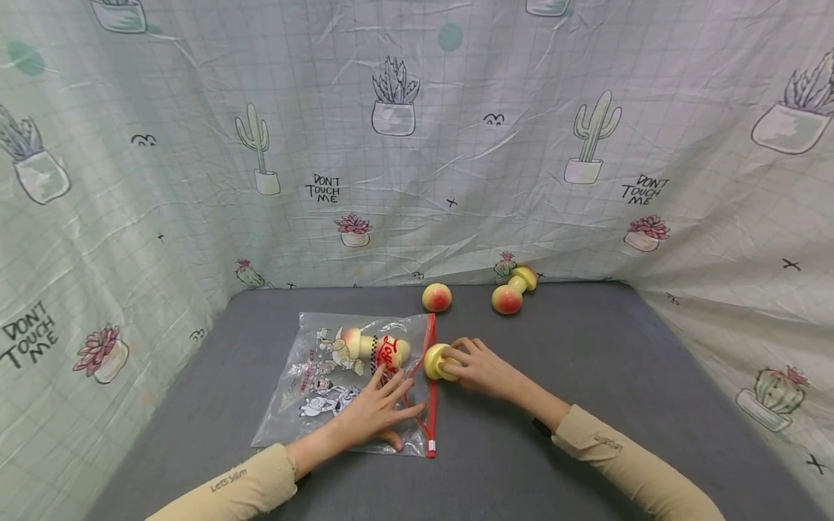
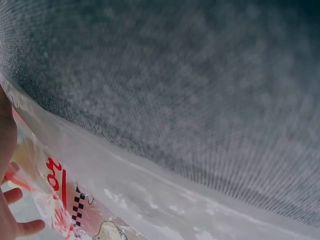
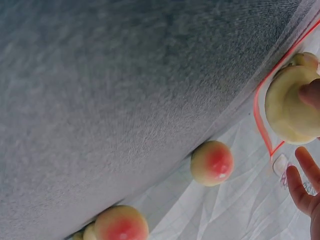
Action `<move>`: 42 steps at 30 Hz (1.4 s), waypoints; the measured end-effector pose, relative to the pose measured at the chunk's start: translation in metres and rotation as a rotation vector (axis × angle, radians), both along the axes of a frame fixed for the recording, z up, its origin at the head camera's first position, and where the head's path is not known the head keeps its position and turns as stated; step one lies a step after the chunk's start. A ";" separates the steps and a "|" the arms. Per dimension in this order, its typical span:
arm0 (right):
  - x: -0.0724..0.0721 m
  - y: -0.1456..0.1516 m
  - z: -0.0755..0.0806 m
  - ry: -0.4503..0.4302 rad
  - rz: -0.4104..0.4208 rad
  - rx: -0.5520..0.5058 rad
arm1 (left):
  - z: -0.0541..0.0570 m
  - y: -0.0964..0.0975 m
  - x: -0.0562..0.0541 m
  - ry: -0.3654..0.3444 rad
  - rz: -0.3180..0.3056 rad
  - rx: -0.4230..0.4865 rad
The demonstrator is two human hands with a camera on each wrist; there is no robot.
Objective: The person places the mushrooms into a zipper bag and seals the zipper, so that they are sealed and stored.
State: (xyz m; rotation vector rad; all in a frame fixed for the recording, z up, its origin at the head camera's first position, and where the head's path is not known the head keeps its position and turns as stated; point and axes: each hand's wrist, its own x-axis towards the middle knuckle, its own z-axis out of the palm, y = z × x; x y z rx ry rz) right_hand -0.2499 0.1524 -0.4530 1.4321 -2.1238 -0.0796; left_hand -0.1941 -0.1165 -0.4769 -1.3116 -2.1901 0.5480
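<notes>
A clear zip bag with cartoon prints and a red zip edge lies flat on the grey table. Inside it rests a yellow and red mushroom-shaped toy, partly covered by the print. My left hand rests on the bag near its mouth, fingers spread, and the upper red edge bows back beside them. At the mouth, my right hand grips a second mushroom-shaped toy, pale yellow; its thumb presses on this toy in the right wrist view. My fingers hide part of it.
Farther back on the table sits a round yellow and red toy. To its right lies a mushroom-shaped toy with a yellow cap-like end behind. A printed curtain rises along the table's back and sides.
</notes>
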 end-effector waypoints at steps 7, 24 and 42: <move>0.000 -0.002 -0.004 -0.015 0.001 0.031 | 0.002 -0.001 -0.001 -0.013 -0.034 -0.003; -0.001 0.000 -0.006 -0.115 0.009 -0.018 | 0.027 -0.001 0.003 -0.083 -0.111 -0.104; -0.005 -0.003 -0.010 -0.255 0.028 -0.145 | 0.011 -0.007 -0.008 -0.004 -0.164 -0.047</move>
